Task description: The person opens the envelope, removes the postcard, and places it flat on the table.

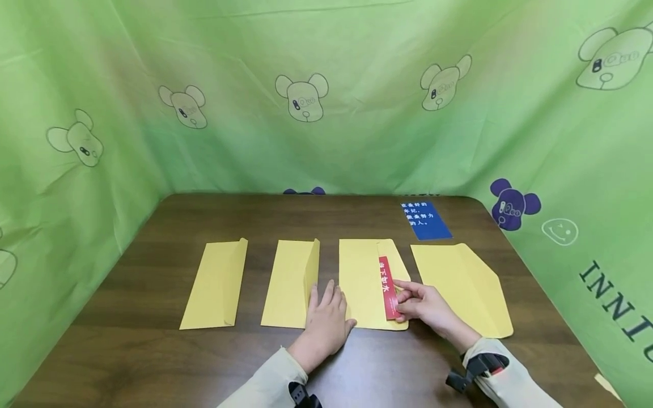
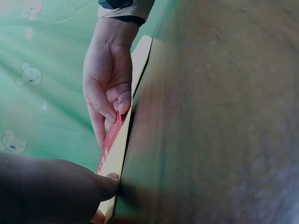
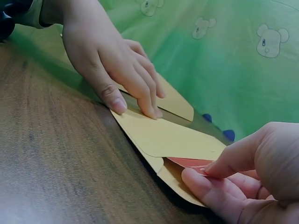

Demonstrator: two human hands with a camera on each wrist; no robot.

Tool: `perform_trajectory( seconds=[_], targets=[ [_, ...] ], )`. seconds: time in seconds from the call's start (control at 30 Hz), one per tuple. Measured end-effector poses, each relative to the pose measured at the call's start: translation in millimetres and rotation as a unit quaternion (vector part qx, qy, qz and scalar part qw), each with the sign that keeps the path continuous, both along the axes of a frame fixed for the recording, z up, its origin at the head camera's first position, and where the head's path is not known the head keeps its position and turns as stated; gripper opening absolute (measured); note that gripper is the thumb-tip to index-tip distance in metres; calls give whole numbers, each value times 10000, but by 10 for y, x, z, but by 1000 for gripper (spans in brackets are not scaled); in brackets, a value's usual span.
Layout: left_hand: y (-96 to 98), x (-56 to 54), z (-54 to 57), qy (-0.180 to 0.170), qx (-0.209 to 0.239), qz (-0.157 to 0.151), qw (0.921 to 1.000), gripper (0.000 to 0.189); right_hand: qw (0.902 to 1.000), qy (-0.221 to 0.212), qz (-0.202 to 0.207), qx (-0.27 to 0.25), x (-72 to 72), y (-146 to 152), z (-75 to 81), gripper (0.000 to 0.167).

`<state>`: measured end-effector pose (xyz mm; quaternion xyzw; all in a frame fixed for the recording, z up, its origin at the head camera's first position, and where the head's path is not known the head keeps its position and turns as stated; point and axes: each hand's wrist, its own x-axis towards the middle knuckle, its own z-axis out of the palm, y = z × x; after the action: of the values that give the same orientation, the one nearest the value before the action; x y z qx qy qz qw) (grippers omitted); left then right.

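The fingers of the left hand (image 1: 329, 323) lay outstretched; those of the right hand (image 1: 423, 303) were curled in a pinch. On the brown table (image 1: 127, 357), four yellow envelopes (image 1: 211, 289) lay between its left and right edges, the left thumb touching the third envelope (image 1: 359, 277) from the left; a blue card (image 1: 429, 222) lay near the far right corner, and a red card (image 1: 389, 289), between right thumb and fingers, sat partly in the third envelope's mouth.
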<state>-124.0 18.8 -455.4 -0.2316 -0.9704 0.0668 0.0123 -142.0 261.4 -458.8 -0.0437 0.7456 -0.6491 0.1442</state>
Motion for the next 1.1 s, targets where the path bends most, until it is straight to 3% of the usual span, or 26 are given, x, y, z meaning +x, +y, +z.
perform_trajectory(
  seconds=[0.4, 0.63, 1.1],
  targets=[
    [-1, -11, 26, -143, -52, 57, 9999, 61, 9990, 217, -391, -71, 42, 79, 5, 63],
    [-3, -11, 17, -160, -69, 46, 9998, 62, 9980, 86, -603, 187, 66, 166, 60, 61],
    [4, -12, -13, -146, -132, 64, 9998, 62, 9965, -230, -787, 144, 42, 464, 88, 56]
  ],
)
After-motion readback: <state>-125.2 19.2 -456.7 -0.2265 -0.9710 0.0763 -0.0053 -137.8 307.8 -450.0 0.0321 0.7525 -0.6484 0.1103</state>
